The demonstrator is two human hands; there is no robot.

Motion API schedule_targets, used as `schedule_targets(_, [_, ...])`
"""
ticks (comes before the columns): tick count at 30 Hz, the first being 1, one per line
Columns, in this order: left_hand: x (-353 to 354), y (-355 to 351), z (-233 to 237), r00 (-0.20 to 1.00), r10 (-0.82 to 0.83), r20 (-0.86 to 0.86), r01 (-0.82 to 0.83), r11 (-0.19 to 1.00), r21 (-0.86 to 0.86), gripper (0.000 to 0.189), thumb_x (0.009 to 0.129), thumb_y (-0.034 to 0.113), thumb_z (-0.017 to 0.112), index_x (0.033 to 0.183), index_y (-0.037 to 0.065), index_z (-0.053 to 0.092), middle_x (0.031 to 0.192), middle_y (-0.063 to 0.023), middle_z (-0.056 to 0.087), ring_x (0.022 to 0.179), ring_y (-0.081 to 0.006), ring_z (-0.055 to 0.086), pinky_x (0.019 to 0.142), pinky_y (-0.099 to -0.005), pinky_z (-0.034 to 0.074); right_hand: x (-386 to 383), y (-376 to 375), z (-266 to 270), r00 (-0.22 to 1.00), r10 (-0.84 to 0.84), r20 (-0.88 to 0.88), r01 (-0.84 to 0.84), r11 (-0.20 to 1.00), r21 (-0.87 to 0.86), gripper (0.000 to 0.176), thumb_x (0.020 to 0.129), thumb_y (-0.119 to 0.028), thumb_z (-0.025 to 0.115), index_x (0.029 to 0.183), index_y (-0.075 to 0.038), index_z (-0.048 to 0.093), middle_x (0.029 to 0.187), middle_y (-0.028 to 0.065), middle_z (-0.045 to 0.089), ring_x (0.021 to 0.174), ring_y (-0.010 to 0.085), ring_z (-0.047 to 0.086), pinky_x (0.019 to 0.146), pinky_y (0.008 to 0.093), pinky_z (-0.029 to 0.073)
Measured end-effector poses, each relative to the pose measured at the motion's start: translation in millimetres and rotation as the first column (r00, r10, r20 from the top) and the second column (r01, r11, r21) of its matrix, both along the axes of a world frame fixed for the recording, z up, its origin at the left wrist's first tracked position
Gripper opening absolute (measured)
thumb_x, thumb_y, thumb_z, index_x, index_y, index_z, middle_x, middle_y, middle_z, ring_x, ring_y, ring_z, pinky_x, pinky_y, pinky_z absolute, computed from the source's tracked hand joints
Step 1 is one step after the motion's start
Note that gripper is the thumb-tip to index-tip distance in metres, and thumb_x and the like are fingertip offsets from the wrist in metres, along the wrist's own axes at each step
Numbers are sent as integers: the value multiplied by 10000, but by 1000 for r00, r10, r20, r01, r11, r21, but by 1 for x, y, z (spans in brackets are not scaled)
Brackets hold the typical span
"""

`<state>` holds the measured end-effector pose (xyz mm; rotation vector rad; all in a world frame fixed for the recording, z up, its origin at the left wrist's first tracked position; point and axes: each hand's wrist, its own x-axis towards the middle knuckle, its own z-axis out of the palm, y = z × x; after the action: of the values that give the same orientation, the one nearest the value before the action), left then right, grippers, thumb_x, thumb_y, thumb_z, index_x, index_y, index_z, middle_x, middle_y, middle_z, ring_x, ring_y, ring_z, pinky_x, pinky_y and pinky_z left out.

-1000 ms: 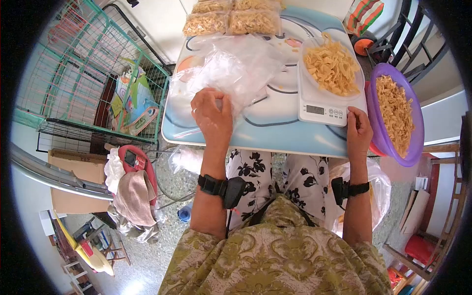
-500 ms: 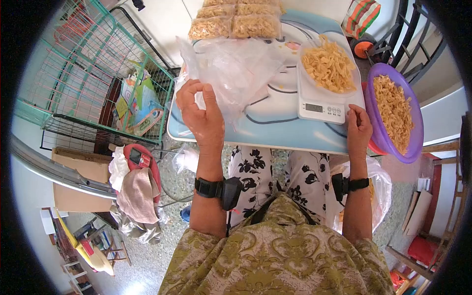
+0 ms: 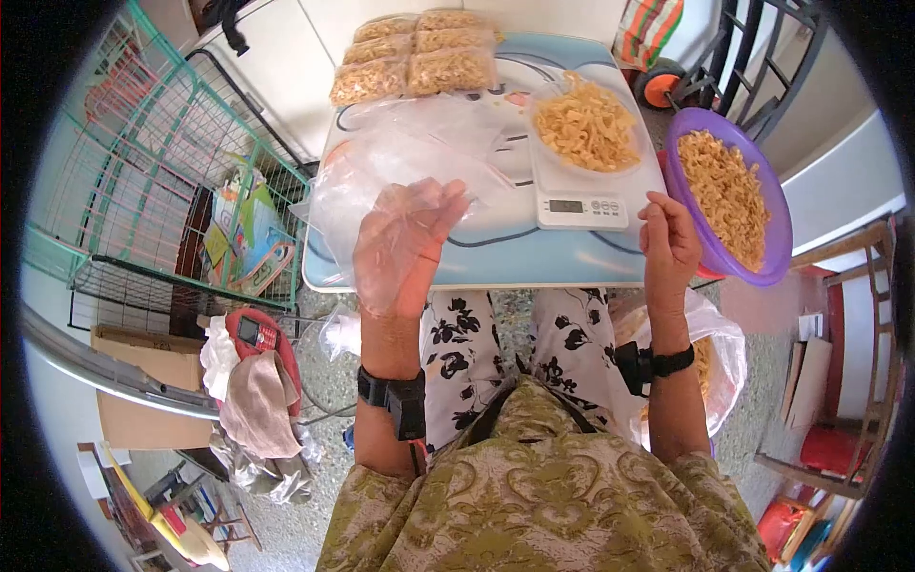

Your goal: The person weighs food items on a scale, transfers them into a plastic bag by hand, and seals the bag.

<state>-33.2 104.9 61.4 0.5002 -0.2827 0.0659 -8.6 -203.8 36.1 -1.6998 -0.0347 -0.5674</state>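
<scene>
My left hand (image 3: 405, 253) is inside or behind a clear plastic bag (image 3: 367, 181), whose film covers the fingers and palm. The fingers look apart under the film, though it blurs them. My right hand (image 3: 669, 238) hovers by the table's right edge, fingers loosely bent and holding nothing. Left of it stands a white digital scale (image 3: 558, 186) with a display. On the scale rests a clear bowl (image 3: 543, 153) heaped with flat yellow dried strips (image 3: 586, 124). Near my right hand is a purple basin (image 3: 777, 248) full of similar curled pieces (image 3: 722, 195).
Several filled clear bags (image 3: 453, 69) lie in rows at the back of the blue-white table (image 3: 477, 269). A green wire cage (image 3: 124, 205) stands at left. Below my right arm sits an open plastic sack (image 3: 720, 381). A red stool (image 3: 262, 334) holds cloths and a phone.
The bag's film now covers my left hand, which was bare in front of it before. My right hand has lifted slightly beside the scale. The whole view has shifted a little.
</scene>
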Motion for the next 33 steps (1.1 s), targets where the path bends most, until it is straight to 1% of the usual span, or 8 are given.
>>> schedule_targets(7, [-8, -29, 6, 947, -275, 166, 278, 961, 8, 313, 883, 255, 612, 1067, 11, 546, 1059, -160, 583, 1032, -374, 611, 912, -514, 501, -30, 50, 71, 745, 581, -329, -499, 812, 304, 344, 1021, -310, 518, 1158, -20, 643, 941, 18, 665, 676, 46, 528, 564, 185, 420])
schedule_targets(10, [-11, -36, 2, 933, -354, 69, 354, 935, 20, 276, 875, 227, 621, 1032, 25, 518, 1031, -162, 573, 948, -353, 631, 818, -489, 544, -29, 58, 59, 543, 788, -290, -512, 584, 630, 429, 1024, -387, 494, 1174, -10, 631, 953, 31, 668, 703, 55, 551, 586, 192, 433])
schedule_targets(15, [-19, -44, -2, 920, -361, -155, 385, 907, 171, 215, 887, 178, 614, 1008, 30, 517, 949, -139, 587, 863, -320, 650, 746, -439, 569, -41, 63, 55, 611, 763, -210, -374, 512, 773, 363, 1008, -370, 540, 1121, -45, 655, 870, -16, 644, 694, 43, 551, 571, 182, 411])
schedule_targets(21, [-14, -37, -26, 992, -125, 27, 112, 953, 282, 140, 952, 167, 591, 974, 32, 558, 891, -88, 607, 768, -194, 609, 669, -313, 529, -49, 49, 40, 700, 672, -241, -495, 700, 515, 185, 948, -273, 661, 943, -88, 671, 748, -69, 589, 619, 12, 493, 526, 172, 370])
schedule_targets(24, [-14, -25, -15, 892, 361, -273, -251, 896, 367, 133, 966, 166, 597, 981, 38, 567, 874, -53, 591, 768, -132, 550, 700, -281, 473, -57, 50, 52, 744, 596, -302, -465, 787, 406, 144, 931, -213, 688, 887, -84, 640, 719, -85, 542, 603, -5, 443, 521, 173, 345])
schedule_targets(26, [-15, -22, -2, 682, 731, 37, -566, 495, 659, 108, 966, 146, 609, 989, 49, 569, 860, -16, 568, 806, -111, 525, 751, -257, 438, -59, 54, 54, 810, 516, -280, -447, 851, 276, 126, 913, -149, 702, 864, -78, 611, 701, -92, 513, 599, -12, 401, 524, 171, 323])
schedule_targets(31, [-33, -44, 29, 532, 817, 223, -692, 268, 670, 108, 964, 157, 610, 983, 54, 582, 890, -3, 558, 804, -95, 508, 743, -235, 430, -60, 62, 47, 893, 391, -225, -374, 920, 114, 149, 883, -109, 708, 848, -77, 567, 687, -89, 501, 608, -7, 391, 527, 187, 330])
schedule_targets(33, [-39, -49, 31, 721, 608, 333, -570, 246, 784, 105, 957, 150, 620, 973, 53, 586, 872, 10, 550, 795, -81, 503, 728, -222, 428, -61, 66, 45, 917, 339, -208, -342, 939, 25, 162, 874, -107, 709, 847, -76, 552, 677, -81, 500, 611, -3, 395, 525, 196, 341])
